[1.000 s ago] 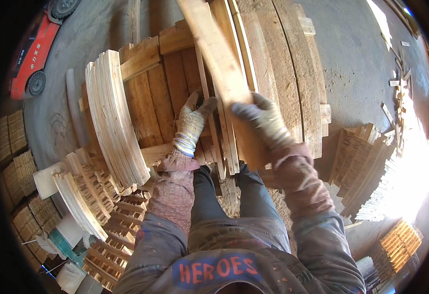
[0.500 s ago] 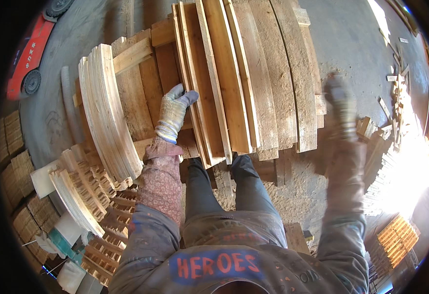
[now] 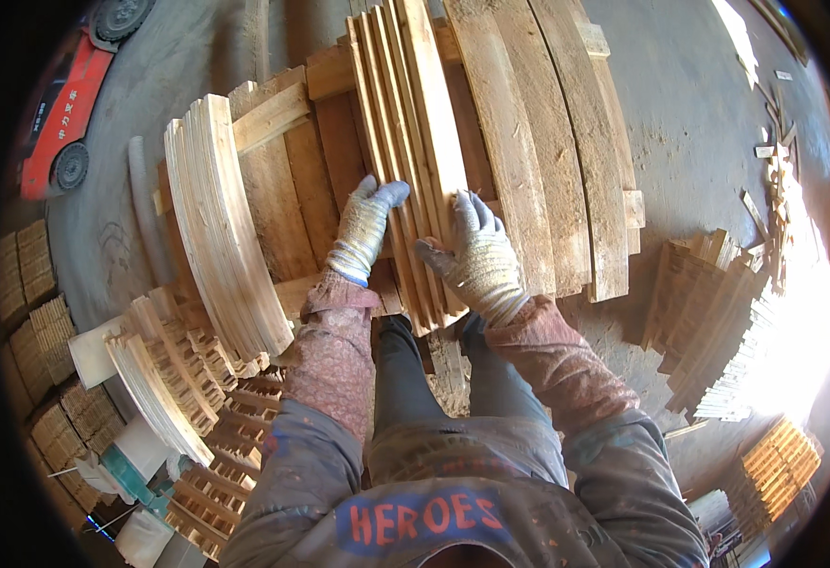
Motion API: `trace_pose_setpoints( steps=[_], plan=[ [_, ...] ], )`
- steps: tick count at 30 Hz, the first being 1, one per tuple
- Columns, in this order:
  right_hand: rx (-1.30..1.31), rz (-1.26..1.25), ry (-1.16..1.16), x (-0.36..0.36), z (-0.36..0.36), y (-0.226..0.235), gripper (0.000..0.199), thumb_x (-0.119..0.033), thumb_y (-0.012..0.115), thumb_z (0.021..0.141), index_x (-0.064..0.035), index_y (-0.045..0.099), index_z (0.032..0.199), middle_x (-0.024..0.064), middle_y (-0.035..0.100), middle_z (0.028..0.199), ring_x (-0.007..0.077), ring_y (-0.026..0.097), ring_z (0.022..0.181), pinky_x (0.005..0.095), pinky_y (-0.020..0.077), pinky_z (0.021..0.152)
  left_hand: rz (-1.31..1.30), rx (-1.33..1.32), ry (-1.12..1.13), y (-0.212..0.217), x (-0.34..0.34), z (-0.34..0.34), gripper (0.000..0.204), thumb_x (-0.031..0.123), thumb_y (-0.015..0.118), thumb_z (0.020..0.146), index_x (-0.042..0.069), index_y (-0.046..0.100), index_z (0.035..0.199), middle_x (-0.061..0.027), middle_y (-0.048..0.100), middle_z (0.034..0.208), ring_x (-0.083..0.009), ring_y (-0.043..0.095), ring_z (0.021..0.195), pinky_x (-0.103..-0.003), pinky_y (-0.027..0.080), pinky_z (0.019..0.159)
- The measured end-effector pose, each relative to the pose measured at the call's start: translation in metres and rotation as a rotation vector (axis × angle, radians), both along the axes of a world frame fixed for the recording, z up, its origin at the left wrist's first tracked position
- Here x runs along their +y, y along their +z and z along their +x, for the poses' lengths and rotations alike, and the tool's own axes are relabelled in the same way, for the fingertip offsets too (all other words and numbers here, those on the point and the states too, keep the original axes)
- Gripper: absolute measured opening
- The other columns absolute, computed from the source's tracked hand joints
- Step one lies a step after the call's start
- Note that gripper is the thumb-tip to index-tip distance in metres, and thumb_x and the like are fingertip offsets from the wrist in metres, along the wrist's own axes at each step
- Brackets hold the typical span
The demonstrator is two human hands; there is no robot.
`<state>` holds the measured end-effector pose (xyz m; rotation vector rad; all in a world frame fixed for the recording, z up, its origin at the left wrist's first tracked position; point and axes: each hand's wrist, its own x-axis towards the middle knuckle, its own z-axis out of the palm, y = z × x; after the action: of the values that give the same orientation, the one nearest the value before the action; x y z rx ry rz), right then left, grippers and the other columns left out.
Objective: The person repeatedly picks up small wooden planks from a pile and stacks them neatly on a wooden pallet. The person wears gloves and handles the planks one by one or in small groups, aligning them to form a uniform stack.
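Note:
In front of me, a row of wooden boards (image 3: pixel 415 170) stands on edge, pressed close together, on a platform of wide planks (image 3: pixel 528 142). My left hand (image 3: pixel 365 220), in a knitted glove with grey fingertips, holds the row's left side near its closer end. On the right side, my right hand (image 3: pixel 476 251), gloved alike, lies against the outermost board, thumb toward the board edges and fingers pointing forward. Between them the hands clasp the row; the fingertips under the edges are partly hidden.
A stack of thin boards (image 3: pixel 225 227) stands at the platform's left side. Pallet-like wood (image 3: pixel 216 398) lies lower left, beside a teal machine part (image 3: pixel 131 473). A red forklift (image 3: pixel 69 114) is far left. Wood piles (image 3: pixel 708 312) lie on the sunlit floor to the right.
My right hand has come in from the far right onto the boards. The boards, spread with gaps before, are now squeezed together toward the left. My left hand stays at their left side.

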<state>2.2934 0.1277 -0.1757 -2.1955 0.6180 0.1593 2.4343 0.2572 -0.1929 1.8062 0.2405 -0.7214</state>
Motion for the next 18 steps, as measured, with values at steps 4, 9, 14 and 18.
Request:
trace_pose_setpoints(
  steps=[4, 9, 14, 18],
  plan=[
    [0.106, -0.132, -0.032, 0.014, 0.012, 0.014, 0.124, -0.046, 0.089, 0.074, -0.0051, 0.012, 0.163, 0.0276, 0.037, 0.155, 0.0447, 0.048, 0.135, 0.0505, 0.0421, 0.113, -0.045, -0.046, -0.1, 0.001, 0.005, 0.0, 0.065, 0.034, 0.082, 0.089, -0.011, 0.059, 0.13, -0.0115, 0.069, 0.121, -0.0167, 0.063, 0.111, -0.029, 0.05, 0.097],
    [-0.031, 0.384, -0.182, -0.016, 0.009, 0.001, 0.124, -0.022, 0.093, 0.071, -0.0029, 0.012, 0.163, 0.0253, 0.047, 0.148, 0.034, 0.052, 0.132, 0.0422, 0.046, 0.11, -0.188, 0.057, -0.147, -0.02, 0.039, 0.021, 0.027, 0.025, 0.077, 0.093, 0.001, 0.069, 0.103, 0.002, 0.065, 0.096, -0.0074, 0.058, 0.088, -0.025, 0.05, 0.081],
    [-0.022, 0.6, -0.381, -0.033, 0.01, 0.007, 0.112, -0.018, 0.089, 0.071, 0.0094, 0.021, 0.156, 0.0174, 0.063, 0.128, 0.0226, 0.065, 0.112, 0.0334, 0.0544, 0.097, -0.198, -0.016, -0.075, -0.009, 0.04, 0.019, 0.019, 0.024, 0.072, 0.095, 0.006, 0.065, 0.094, 0.007, 0.054, 0.085, -0.0064, 0.045, 0.078, -0.027, 0.043, 0.069],
    [-0.123, 0.793, -0.392, -0.03, 0.009, -0.002, 0.107, -0.016, 0.093, 0.068, 0.0093, 0.031, 0.152, 0.0152, 0.063, 0.126, 0.0207, 0.065, 0.109, 0.0332, 0.0555, 0.095, -0.096, -0.148, -0.181, -0.012, 0.059, 0.033, 0.021, 0.022, 0.07, 0.096, 0.004, 0.061, 0.089, 0.0056, 0.051, 0.081, -0.007, 0.043, 0.076, -0.028, 0.042, 0.067]
  ],
)
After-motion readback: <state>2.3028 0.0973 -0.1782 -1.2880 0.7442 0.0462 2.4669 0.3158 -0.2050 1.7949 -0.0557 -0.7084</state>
